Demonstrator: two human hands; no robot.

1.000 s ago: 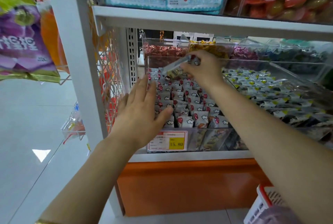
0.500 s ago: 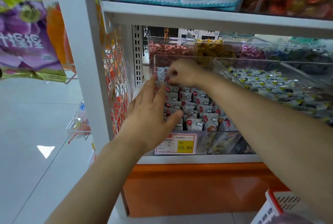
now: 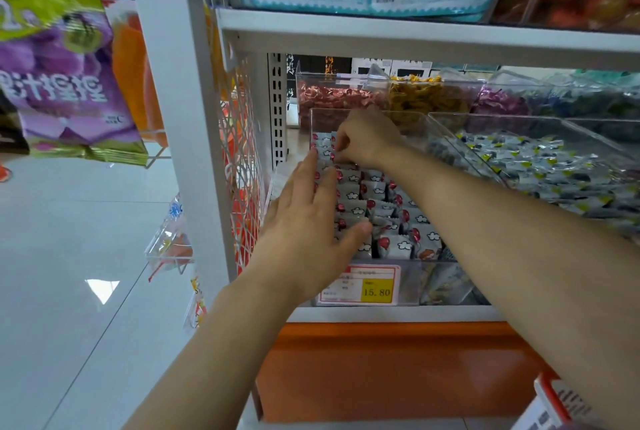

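A clear plastic bin (image 3: 410,282) on the white shelf holds rows of small white snack packets (image 3: 398,244) with red marks. My left hand (image 3: 311,222) lies flat on the left rows, fingers straight, thumb resting on a front packet. At the back of the bin my right hand (image 3: 370,142) reaches in with fingers curled down, pinching a packet at the far left corner. A yellow and red price tag (image 3: 362,286) reading 15.80 sits on the bin's front.
A second clear bin (image 3: 554,166) of grey and yellow packets stands to the right, with more bins behind. A shelf board (image 3: 415,42) hangs low overhead. A wire mesh panel (image 3: 239,152) closes the left side. Purple bags (image 3: 62,83) hang at left; a basket (image 3: 554,405) shows at bottom right.
My right hand has brought the packet it held aloft down to the back left corner of the bin. The left hand has stayed flat on the rows.
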